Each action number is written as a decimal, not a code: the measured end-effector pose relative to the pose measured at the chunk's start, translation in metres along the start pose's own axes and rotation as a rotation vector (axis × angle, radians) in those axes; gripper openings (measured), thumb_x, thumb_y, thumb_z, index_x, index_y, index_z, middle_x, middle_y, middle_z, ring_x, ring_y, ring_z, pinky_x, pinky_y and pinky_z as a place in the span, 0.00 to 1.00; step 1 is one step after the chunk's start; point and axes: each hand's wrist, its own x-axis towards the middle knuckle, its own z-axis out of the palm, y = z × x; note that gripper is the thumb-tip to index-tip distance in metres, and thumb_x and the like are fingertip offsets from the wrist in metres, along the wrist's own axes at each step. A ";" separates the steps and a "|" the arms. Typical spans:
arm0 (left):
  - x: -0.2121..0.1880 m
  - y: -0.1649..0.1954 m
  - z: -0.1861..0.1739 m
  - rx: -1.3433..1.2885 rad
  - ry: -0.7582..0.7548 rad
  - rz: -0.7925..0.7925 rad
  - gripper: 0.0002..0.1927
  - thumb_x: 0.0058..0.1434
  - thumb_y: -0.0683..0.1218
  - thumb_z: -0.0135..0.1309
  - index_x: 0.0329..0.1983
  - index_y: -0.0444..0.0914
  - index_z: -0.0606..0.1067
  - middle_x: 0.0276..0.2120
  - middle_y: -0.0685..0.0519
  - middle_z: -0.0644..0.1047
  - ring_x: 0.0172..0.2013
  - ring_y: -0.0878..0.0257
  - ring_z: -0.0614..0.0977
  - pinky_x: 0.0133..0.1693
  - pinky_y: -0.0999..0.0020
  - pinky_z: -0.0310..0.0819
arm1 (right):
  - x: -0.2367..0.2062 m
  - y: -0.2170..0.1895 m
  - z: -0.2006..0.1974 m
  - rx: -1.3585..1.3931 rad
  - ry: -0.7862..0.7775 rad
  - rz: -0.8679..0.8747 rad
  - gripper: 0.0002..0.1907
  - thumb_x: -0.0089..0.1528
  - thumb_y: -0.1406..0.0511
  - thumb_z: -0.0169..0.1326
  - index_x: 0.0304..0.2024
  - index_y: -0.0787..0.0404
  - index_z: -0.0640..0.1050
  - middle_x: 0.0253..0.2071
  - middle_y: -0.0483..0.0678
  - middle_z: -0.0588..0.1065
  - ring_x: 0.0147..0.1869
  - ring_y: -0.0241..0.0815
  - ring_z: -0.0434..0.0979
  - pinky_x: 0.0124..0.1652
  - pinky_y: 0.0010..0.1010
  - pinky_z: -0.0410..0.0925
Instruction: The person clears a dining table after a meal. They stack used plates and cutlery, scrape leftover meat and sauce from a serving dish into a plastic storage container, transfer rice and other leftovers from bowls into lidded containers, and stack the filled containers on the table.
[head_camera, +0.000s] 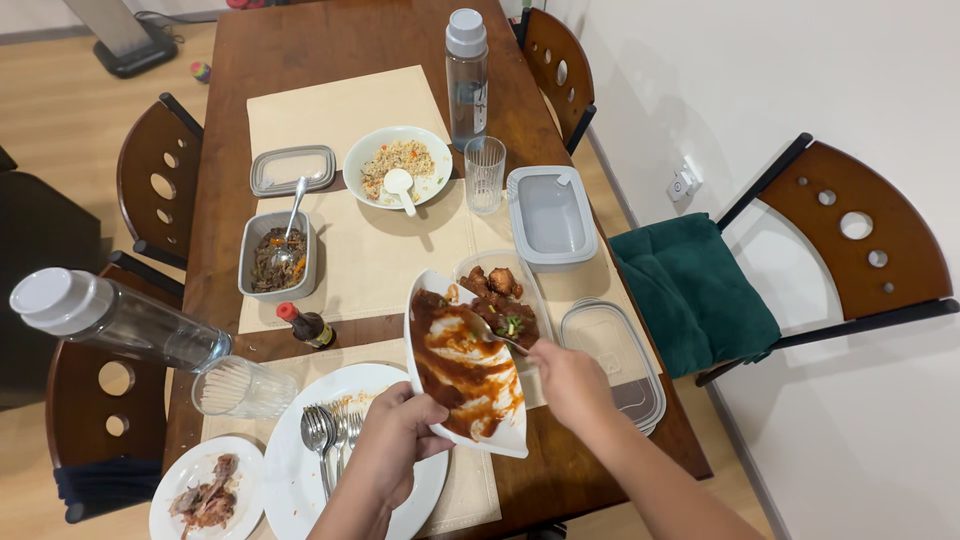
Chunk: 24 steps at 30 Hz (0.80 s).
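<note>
My left hand (392, 447) grips the near edge of a white rectangular dish (462, 370) smeared with brown sauce and tilts it up over the table. My right hand (572, 385) holds a spoon (492, 333) whose bowl rests at the dish's far end, beside a clear container (503, 293) of saucy meat pieces. Under the tilted dish lies a white plate (300, 470) with several forks on it.
A bowl of fried rice (397, 165) with a spoon, a ribbed glass (485, 174), two water bottles (466, 75) (115, 318), a grey container of noodles (279, 256), lids (551, 216), a small sauce bottle (307, 326), a plate of bones (207, 492). Chairs surround the table; a wall is on the right.
</note>
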 end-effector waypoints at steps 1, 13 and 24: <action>-0.002 0.000 -0.001 0.002 0.007 -0.004 0.16 0.50 0.38 0.52 0.43 0.30 0.73 0.35 0.46 0.81 0.31 0.59 0.84 0.35 0.64 0.81 | 0.001 0.006 0.000 -0.038 -0.029 0.040 0.08 0.67 0.61 0.50 0.45 0.51 0.80 0.34 0.55 0.81 0.41 0.57 0.81 0.42 0.47 0.71; -0.019 -0.006 -0.018 0.025 0.065 -0.029 0.17 0.51 0.41 0.54 0.46 0.34 0.75 0.37 0.48 0.83 0.34 0.61 0.82 0.38 0.64 0.77 | -0.020 0.057 0.001 0.356 -0.042 0.160 0.11 0.65 0.63 0.50 0.46 0.56 0.80 0.26 0.49 0.78 0.32 0.45 0.80 0.37 0.36 0.72; -0.027 0.005 -0.023 -0.029 0.053 -0.008 0.17 0.52 0.42 0.54 0.46 0.35 0.75 0.38 0.49 0.83 0.34 0.61 0.82 0.38 0.64 0.76 | -0.012 0.044 -0.005 -0.094 -0.025 0.120 0.08 0.64 0.64 0.50 0.41 0.55 0.80 0.34 0.58 0.79 0.42 0.61 0.79 0.42 0.50 0.70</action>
